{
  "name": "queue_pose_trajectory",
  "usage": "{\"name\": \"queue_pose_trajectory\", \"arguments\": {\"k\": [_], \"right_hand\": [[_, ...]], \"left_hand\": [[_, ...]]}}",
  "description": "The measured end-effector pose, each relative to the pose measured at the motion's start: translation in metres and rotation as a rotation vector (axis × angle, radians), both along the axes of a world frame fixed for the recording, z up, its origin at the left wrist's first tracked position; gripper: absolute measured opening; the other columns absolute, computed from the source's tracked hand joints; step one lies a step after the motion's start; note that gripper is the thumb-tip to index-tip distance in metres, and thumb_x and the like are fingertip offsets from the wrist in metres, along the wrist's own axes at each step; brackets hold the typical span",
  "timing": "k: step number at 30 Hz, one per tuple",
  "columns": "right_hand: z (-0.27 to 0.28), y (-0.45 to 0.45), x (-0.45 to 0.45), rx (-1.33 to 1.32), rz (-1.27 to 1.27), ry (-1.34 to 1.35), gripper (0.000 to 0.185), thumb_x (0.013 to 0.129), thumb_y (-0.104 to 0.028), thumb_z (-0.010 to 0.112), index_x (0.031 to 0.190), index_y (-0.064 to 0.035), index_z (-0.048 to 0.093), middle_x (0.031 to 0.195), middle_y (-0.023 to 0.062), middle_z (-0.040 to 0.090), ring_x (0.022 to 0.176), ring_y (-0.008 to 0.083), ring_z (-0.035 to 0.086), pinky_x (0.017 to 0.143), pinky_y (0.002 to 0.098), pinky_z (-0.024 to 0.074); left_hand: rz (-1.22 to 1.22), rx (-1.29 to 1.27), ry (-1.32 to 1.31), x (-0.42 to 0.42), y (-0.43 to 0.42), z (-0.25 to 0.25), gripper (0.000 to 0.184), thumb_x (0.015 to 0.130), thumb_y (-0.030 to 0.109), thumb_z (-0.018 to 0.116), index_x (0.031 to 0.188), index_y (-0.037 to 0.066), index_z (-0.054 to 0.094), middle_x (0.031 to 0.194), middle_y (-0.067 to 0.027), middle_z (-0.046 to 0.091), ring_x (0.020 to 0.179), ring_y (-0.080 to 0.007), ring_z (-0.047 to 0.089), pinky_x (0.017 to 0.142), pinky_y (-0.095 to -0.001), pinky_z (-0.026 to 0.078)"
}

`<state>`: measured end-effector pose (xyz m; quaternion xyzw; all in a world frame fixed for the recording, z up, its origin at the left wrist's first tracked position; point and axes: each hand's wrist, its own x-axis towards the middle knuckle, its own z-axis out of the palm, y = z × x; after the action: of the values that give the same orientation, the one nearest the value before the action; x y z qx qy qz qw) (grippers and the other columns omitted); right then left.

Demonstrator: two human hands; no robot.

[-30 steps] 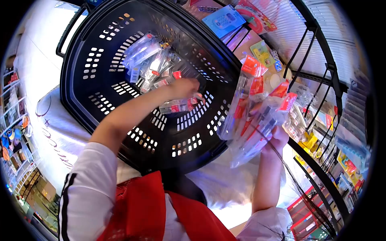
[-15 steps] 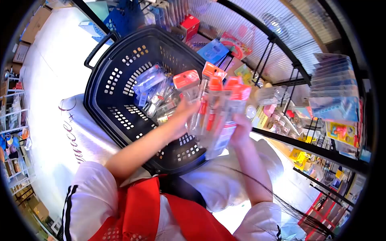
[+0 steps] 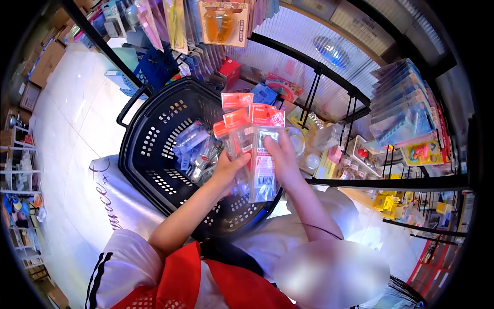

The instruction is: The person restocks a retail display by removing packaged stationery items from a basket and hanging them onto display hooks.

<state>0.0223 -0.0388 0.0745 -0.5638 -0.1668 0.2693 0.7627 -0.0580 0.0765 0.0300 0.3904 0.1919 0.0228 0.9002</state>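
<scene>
Between my two hands is a bunch of clear plastic packets point(image 3: 265, 172) with red-orange header cards. The front packet shows its back, with a printed label and a barcode. On the left side of the bunch, my left hand point(image 3: 230, 171) is closed, its thumb lying across the packets. My right hand point(image 3: 282, 157) grips the front packet from the right, with fingers on its face near the top. What is inside the packets is hard to make out. Below and behind them stands a black shopping basket point(image 3: 154, 134), holding several small clear and bluish packages point(image 3: 193, 141).
Black metal racks point(image 3: 329, 72) with hanging blister packs point(image 3: 404, 103) stand ahead and right. An orange-item pack point(image 3: 225, 23) hangs at the top. A red box point(image 3: 229, 71) is behind the basket. White floor point(image 3: 77, 98) lies left, with shelves point(image 3: 20, 175) beyond.
The fanned-out packets have come closer together, and the front one now faces me with its barcode side. My right hand has moved up onto its front. The view has tilted upward.
</scene>
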Motion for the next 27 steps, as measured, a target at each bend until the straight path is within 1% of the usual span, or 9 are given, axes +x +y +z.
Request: {"name": "queue_pose_trajectory", "arguments": {"k": [6,9,12,15,18,21,22,23,27], "right_hand": [[0.004,0.001,0.004,0.047,-0.027,0.056,0.024,0.089,-0.015,0.042,0.109,-0.0012,0.044,0.098,0.0049,0.051,0.089,0.0072,0.047,0.078,0.0232,0.0384],[-0.015,0.006,0.012,-0.354,-0.168,-0.491,0.023,0.090,-0.016,0.042,0.107,-0.0014,0.046,0.097,0.0042,0.053,0.086,0.0064,0.048,0.076,0.0223,0.0391],[-0.010,0.015,0.002,-0.155,-0.081,-0.052,0.026,0.091,-0.018,0.038,0.109,-0.0017,0.047,0.097,0.0036,0.054,0.084,0.0075,0.050,0.074,0.0227,0.0417],[-0.006,0.028,-0.006,0.067,-0.159,-0.001,0.024,0.090,-0.019,0.042,0.106,-0.0011,0.048,0.095,0.0042,0.055,0.083,0.0079,0.051,0.073,0.0214,0.0406],[-0.004,0.031,0.000,0.133,-0.107,0.255,0.027,0.090,-0.020,0.042,0.107,-0.0005,0.047,0.097,0.0050,0.055,0.084,0.0102,0.053,0.075,0.0241,0.0420],[-0.007,0.035,0.002,0.229,-0.068,0.410,0.031,0.091,-0.023,0.040,0.110,0.0010,0.046,0.101,0.0097,0.055,0.089,0.0163,0.055,0.080,0.0293,0.0444],[-0.005,0.037,0.001,0.256,-0.081,0.443,0.030,0.090,-0.022,0.040,0.109,0.0016,0.046,0.101,0.0093,0.055,0.089,0.0157,0.055,0.080,0.0287,0.0442],[-0.002,0.040,-0.002,0.282,-0.093,0.475,0.030,0.090,-0.020,0.041,0.109,0.0022,0.046,0.100,0.0090,0.056,0.089,0.0150,0.055,0.079,0.0282,0.0441],[0.001,0.044,-0.007,0.309,-0.126,0.375,0.029,0.090,-0.014,0.039,0.107,0.0069,0.048,0.096,0.0120,0.057,0.084,0.0165,0.057,0.075,0.0276,0.0454]], "left_hand": [[-0.024,-0.023,-0.044,0.001,-0.004,0.000,0.056,0.074,0.013,0.065,0.118,0.005,0.033,0.106,-0.0079,0.050,0.097,-0.0170,0.051,0.085,-0.0331,0.042],[0.128,0.102,-0.061,0.007,-0.011,-0.003,0.060,0.075,0.012,0.063,0.122,0.007,0.027,0.112,-0.0087,0.045,0.102,-0.0174,0.048,0.087,-0.0336,0.040],[0.134,0.060,-0.054,0.010,-0.007,-0.006,0.065,0.075,0.014,0.063,0.125,0.008,0.023,0.116,-0.0090,0.041,0.106,-0.0183,0.045,0.090,-0.0342,0.038],[0.136,-0.010,-0.041,0.008,-0.003,-0.011,0.068,0.074,0.018,0.064,0.126,0.010,0.021,0.118,-0.0088,0.040,0.108,-0.0204,0.044,0.091,-0.0361,0.038],[0.071,-0.142,-0.147,0.001,0.007,-0.013,0.071,0.074,0.023,0.065,0.127,0.010,0.020,0.119,-0.0089,0.040,0.109,-0.0221,0.043,0.091,-0.0375,0.038],[0.106,-0.070,-0.181,0.002,0.017,-0.020,0.067,0.074,0.026,0.064,0.125,0.010,0.024,0.115,-0.0102,0.044,0.105,-0.0225,0.048,0.087,-0.0375,0.042],[0.119,-0.046,-0.193,0.003,0.020,-0.022,0.065,0.074,0.026,0.063,0.124,0.009,0.026,0.114,-0.0105,0.045,0.103,-0.0223,0.049,0.086,-0.0373,0.043],[0.163,0.067,-0.214,0.007,0.021,-0.028,0.066,0.072,0.044,0.060,0.118,0.003,0.037,0.102,-0.0120,0.054,0.093,-0.0223,0.056,0.081,-0.0342,0.047],[0.214,-0.164,-0.206,0.010,0.012,-0.033,0.060,0.074,0.039,0.060,0.119,0.005,0.037,0.104,-0.0105,0.054,0.093,-0.0224,0.056,0.079,-0.0344,0.048]]}}
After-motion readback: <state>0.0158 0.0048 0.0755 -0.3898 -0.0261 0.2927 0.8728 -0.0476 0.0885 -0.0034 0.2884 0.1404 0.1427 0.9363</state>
